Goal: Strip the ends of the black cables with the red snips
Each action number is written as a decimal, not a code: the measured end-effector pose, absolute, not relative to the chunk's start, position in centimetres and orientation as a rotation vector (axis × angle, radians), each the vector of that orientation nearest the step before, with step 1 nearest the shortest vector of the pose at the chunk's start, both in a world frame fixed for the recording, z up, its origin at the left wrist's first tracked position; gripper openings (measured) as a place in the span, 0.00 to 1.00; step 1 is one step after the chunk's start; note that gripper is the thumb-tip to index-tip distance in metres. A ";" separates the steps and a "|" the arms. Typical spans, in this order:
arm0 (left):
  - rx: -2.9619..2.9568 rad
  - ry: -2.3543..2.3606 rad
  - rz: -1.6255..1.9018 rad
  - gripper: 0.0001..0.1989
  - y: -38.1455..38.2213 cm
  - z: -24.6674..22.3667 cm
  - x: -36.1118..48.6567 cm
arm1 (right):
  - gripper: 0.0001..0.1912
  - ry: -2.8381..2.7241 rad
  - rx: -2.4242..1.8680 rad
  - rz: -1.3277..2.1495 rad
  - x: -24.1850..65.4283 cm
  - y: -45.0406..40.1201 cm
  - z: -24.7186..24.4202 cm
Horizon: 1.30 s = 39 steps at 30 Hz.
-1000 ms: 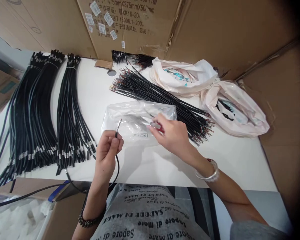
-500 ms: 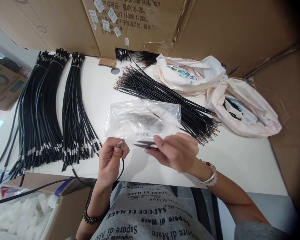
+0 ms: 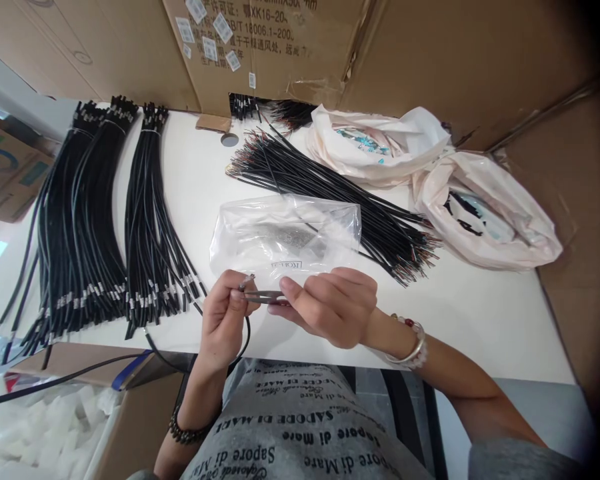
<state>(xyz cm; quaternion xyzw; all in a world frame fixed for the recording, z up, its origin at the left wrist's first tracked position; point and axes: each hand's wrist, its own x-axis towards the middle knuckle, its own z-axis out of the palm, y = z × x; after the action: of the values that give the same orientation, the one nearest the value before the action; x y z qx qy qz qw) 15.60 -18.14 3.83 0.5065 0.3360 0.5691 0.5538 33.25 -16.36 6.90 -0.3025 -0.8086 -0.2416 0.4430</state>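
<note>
Left hand [image 3: 225, 320] pinched black cable [image 3: 249, 330], silvery end [image 3: 250, 279] standing out near clear bag [image 3: 285, 233]. Right hand [image 3: 330, 307] held slim metal tool [image 3: 266, 296] in narrow grip, tips just beside end; contact not clear. Good work, I judged, needed firm pinch, level tool, small careful squeeze.

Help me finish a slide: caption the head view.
Left hand pinches a black cable as the right hand holds a metal tool at the cable's end.
</note>
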 end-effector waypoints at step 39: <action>0.821 0.253 1.093 0.16 -19.9 6.4 15.9 | 0.12 -2.123 -0.846 -0.289 32.9 -18.4 9.3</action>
<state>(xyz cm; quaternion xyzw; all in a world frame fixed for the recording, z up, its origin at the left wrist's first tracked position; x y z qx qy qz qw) 15.88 -19.85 6.37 0.3781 0.1165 0.5036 0.7680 32.89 -18.42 9.28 -0.3356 -0.8418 -0.1146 0.4069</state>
